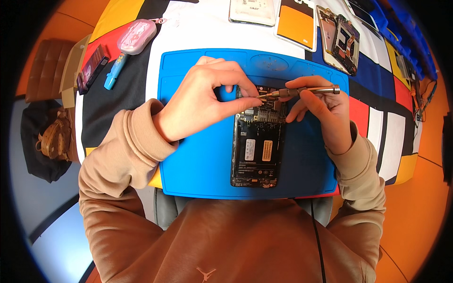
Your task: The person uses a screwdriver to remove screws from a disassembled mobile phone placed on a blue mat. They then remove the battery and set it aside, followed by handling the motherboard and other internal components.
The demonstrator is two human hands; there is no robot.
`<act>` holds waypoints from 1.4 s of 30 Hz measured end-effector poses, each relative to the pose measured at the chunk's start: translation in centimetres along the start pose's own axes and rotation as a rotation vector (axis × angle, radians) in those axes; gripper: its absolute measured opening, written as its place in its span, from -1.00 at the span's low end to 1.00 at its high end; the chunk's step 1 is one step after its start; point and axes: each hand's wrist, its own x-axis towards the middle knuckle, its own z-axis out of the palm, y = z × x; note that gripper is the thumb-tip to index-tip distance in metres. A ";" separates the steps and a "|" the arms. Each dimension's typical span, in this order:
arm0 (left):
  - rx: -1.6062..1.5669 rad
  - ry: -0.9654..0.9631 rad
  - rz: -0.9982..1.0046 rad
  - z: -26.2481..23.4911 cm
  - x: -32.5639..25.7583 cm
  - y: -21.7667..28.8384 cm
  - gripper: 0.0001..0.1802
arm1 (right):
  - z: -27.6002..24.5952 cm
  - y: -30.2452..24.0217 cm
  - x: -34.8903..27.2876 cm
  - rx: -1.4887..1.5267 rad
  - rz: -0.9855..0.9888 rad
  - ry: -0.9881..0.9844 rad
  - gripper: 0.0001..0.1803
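An opened phone with a dark back and bare circuit board lies lengthwise on a blue work mat. My right hand grips a metal screwdriver, held nearly level above the board at the phone's far end. The driver's thin bit points left. At its tip, the thumb and forefinger of my left hand pinch together round the bit. Whether a small screw sits between those fingertips is too small to tell. My right fingertips reach down to the phone's right edge.
Small bits lie in the mat's round recess. Behind the mat are a pale phone shell, an orange-and-white phone back and a dismantled phone. A pink case, blue tube and dark box lie left; blue bins right.
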 end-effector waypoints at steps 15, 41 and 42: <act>0.012 -0.060 -0.039 -0.3 -0.1 0.0 -0.87 | 0.2 -0.2 0.0 -0.032 0.011 -0.028 -0.74; 0.019 -0.043 0.000 -0.2 -0.1 0.0 -0.85 | 0.5 -0.2 -0.6 -0.027 -0.022 -0.015 -0.75; 0.021 -0.044 -0.001 -0.2 -0.1 0.0 -0.85 | 0.5 -0.2 -0.6 -0.032 -0.026 -0.018 -0.75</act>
